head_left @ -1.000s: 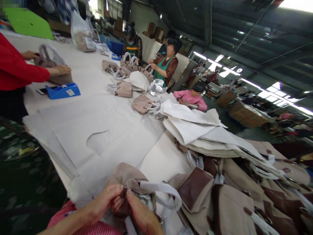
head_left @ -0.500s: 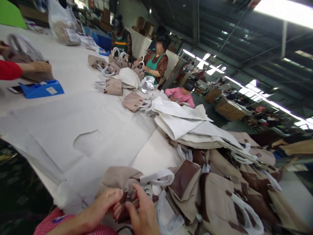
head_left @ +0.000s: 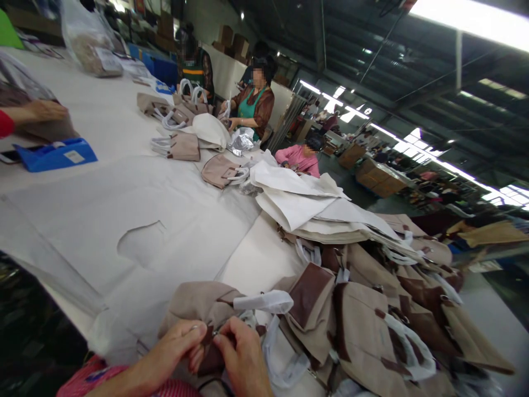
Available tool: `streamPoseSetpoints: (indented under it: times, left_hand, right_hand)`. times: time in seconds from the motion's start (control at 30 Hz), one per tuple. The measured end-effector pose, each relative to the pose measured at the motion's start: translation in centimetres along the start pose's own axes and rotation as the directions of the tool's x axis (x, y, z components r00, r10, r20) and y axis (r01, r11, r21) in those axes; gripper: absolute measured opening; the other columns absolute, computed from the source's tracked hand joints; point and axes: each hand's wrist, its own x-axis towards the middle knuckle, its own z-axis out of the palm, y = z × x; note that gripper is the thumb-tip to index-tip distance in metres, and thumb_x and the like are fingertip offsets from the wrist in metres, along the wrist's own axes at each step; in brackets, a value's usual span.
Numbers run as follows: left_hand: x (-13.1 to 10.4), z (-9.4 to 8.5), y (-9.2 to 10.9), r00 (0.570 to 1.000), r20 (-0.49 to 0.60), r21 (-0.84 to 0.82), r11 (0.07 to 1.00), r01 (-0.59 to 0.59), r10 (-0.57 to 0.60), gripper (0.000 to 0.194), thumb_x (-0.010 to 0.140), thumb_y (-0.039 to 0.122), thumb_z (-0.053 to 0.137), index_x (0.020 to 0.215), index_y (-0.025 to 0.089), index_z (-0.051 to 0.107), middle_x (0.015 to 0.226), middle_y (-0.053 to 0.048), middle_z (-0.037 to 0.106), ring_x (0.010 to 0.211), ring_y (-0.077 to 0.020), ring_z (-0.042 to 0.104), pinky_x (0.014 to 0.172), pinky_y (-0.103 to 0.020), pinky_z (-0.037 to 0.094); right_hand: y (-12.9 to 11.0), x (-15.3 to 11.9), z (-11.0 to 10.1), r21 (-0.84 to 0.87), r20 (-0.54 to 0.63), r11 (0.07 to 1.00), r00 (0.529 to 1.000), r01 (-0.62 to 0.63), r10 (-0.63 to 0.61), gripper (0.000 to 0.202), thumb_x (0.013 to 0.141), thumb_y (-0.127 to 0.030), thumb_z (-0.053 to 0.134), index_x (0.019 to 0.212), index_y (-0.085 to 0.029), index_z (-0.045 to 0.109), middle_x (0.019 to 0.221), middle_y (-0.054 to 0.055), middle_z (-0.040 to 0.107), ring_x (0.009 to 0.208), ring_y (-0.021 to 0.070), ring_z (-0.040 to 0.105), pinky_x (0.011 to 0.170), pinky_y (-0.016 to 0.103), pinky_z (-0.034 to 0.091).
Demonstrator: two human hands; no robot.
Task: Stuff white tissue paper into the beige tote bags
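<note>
Taupe fabric handbag with brown trim and white-wrapped handle (head_left: 194, 300): at the near edge of your white table (head_left: 254, 256) | your left hand (head_left: 179, 344): pinching its trim | your right hand (head_left: 243, 353): pinching it alongside

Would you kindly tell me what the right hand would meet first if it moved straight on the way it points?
The right hand would probably meet the bag directly ahead, though whether they already touch is unclear.
</note>
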Motion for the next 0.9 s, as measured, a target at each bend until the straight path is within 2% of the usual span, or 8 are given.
streamPoseSetpoints:
  times: [0.13, 0.27, 0.33, 0.47, 0.53, 0.63, 0.73, 0.9]
  left_hand:
    - [-0.4, 0.1, 1.8, 0.998, -0.053, 0.209, 0.977, -0.031, 0.043, 0.07, 0.084, 0.085, 0.03, 0.052, 0.024, 0.042, 0.049, 0.002, 0.045, 0.053, -0.0148, 0.043, 0.06, -0.03, 0.037]
    - [-0.9, 0.0, 3.0, 0.991, -0.128, 0.333, 0.943, 0.001, 0.044, 0.064, 0.087, 0.077, 0.029, 0.054, 0.024, 0.041, 0.051, 0.002, 0.046, 0.054, -0.0158, 0.042, 0.059, -0.031, 0.034]
    - [-0.8, -0.3, 2.5, 0.99, -0.139, 0.339, 0.941, 0.013, 0.037, 0.063, 0.087, 0.077, 0.029, 0.054, 0.025, 0.041, 0.051, 0.002, 0.046, 0.053, -0.0166, 0.042, 0.059, -0.032, 0.034]
    - [-0.4, -1.2, 0.4, 0.987, -0.159, 0.301, 0.954, 0.018, 0.032, 0.067, 0.083, 0.084, 0.027, 0.052, 0.025, 0.039, 0.048, 0.0, 0.045, 0.052, -0.018, 0.043, 0.059, -0.033, 0.036]
    - [-0.3, -1.4, -0.5, 0.991, -0.13, 0.268, 0.963, 0.014, 0.022, 0.069, 0.08, 0.087, 0.028, 0.051, 0.026, 0.039, 0.047, 0.0, 0.045, 0.051, -0.0186, 0.044, 0.059, -0.033, 0.036]
    - [-0.6, -1.5, -1.1, 0.999, -0.039, 0.227, 0.974, 0.004, 0.005, 0.068, 0.082, 0.086, 0.033, 0.056, 0.024, 0.045, 0.053, 0.0, 0.051, 0.055, -0.0189, 0.048, 0.06, -0.032, 0.038]
    - [-0.7, -1.5, -0.8, 1.0, -0.025, 0.216, 0.976, -0.003, 0.009, 0.066, 0.083, 0.084, 0.033, 0.059, 0.023, 0.046, 0.056, 0.001, 0.052, 0.057, -0.0179, 0.047, 0.062, -0.031, 0.038]
    - [-0.3, -2.1, 0.9, 0.995, -0.091, 0.253, 0.966, 0.054, -0.032, 0.064, 0.078, 0.083, 0.035, 0.057, 0.024, 0.044, 0.057, 0.001, 0.049, 0.06, -0.0179, 0.046, 0.064, -0.031, 0.037]
  right_hand:
    - [-1.1, 0.5, -1.8, -0.215, -0.058, 0.973, 0.993, 0.086, -0.101, 0.013, 0.083, -0.011, 0.06, 0.074, -0.02, 0.058, 0.075, 0.0, 0.065, 0.071, 0.0171, 0.061, 0.063, 0.028, 0.032]
    - [0.3, 1.3, -3.6, -0.259, -0.065, 0.964, 0.995, 0.057, -0.076, 0.015, 0.086, -0.013, 0.065, 0.074, -0.02, 0.059, 0.073, 0.0, 0.064, 0.073, 0.018, 0.061, 0.066, 0.028, 0.032]
    - [1.5, 1.6, -3.6, -0.278, -0.075, 0.955, 0.989, 0.103, -0.129, 0.015, 0.086, -0.014, 0.066, 0.074, -0.02, 0.059, 0.082, 0.002, 0.065, 0.081, 0.0203, 0.061, 0.072, 0.029, 0.037]
    - [2.9, 1.5, -2.1, -0.308, -0.073, 0.934, 0.975, 0.179, -0.211, 0.014, 0.089, -0.009, 0.057, 0.082, -0.02, 0.062, 0.094, 0.008, 0.065, 0.091, 0.0245, 0.061, 0.079, 0.034, 0.045]
    - [3.1, 1.3, -1.6, -0.336, -0.05, 0.926, 0.979, 0.172, -0.2, 0.015, 0.088, -0.007, 0.056, 0.085, -0.02, 0.064, 0.092, 0.009, 0.065, 0.091, 0.0264, 0.061, 0.079, 0.036, 0.048]
    - [2.9, 1.2, -2.0, -0.38, -0.062, 0.913, 0.981, 0.149, -0.186, 0.017, 0.082, -0.006, 0.061, 0.084, -0.022, 0.066, 0.102, 0.011, 0.064, 0.102, 0.031, 0.058, 0.088, 0.043, 0.05]
    - [2.9, 1.2, -3.1, -0.306, -0.071, 0.943, 0.984, 0.133, -0.162, 0.019, 0.083, -0.005, 0.059, 0.085, -0.022, 0.066, 0.11, 0.011, 0.062, 0.106, 0.0294, 0.057, 0.092, 0.042, 0.049]
    - [4.2, 1.9, -3.7, -0.175, 0.111, 0.984, 0.994, 0.034, -0.014, 0.015, 0.085, -0.009, 0.053, 0.076, -0.019, 0.06, 0.091, 0.01, 0.065, 0.088, 0.0249, 0.061, 0.08, 0.037, 0.047]
